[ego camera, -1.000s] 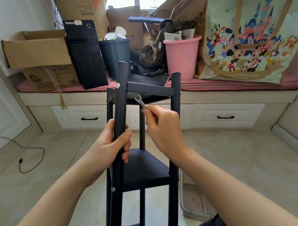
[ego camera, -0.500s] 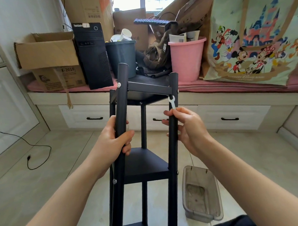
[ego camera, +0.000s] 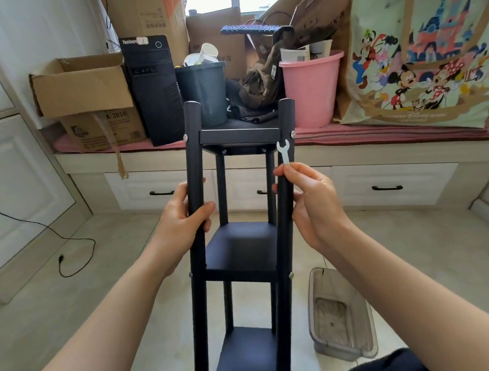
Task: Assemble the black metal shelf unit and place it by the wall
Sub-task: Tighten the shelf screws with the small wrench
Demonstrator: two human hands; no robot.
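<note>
black powder-coated metal, tubular: the tall black metal shelf unit (ego camera: 241, 241) stands upright on the pale tiled floor (ego camera: 75, 305), out in the open room, well apart from the white wall (ego camera: 21, 32) at the left and in front of the white drawer bench (ego camera: 349, 180). three square shelves are in view between four round posts, with silver bolt heads at the joints.

handling, as judged: stiff and rigid, likely moderate in weight but tall and narrow, so prone to tipping; the painted tubes look smooth and could slip in a loose grip. best held by two posts at mid height, one per side, and kept vertical while carried.

left hand (ego camera: 183, 216): fingers and thumb wrapped round the near left post, between the top and middle shelves.

right hand (ego camera: 311, 199): thumb and forefinger pinch the small flat silver open-ended spanner (ego camera: 284, 152), which points upward just below the bolt at the top right joint; the other fingers curl beside the near right post, and whether they press on it cannot be told.

also present: a clear plastic tub (ego camera: 341, 315) on the floor just right of the unit.

hidden or unclear: the feet of the unit and anything below the lowest visible shelf are cut off by the bottom edge; the rear posts are mostly screened by the front ones; whether the bolts are fully tight cannot be made out.
</note>
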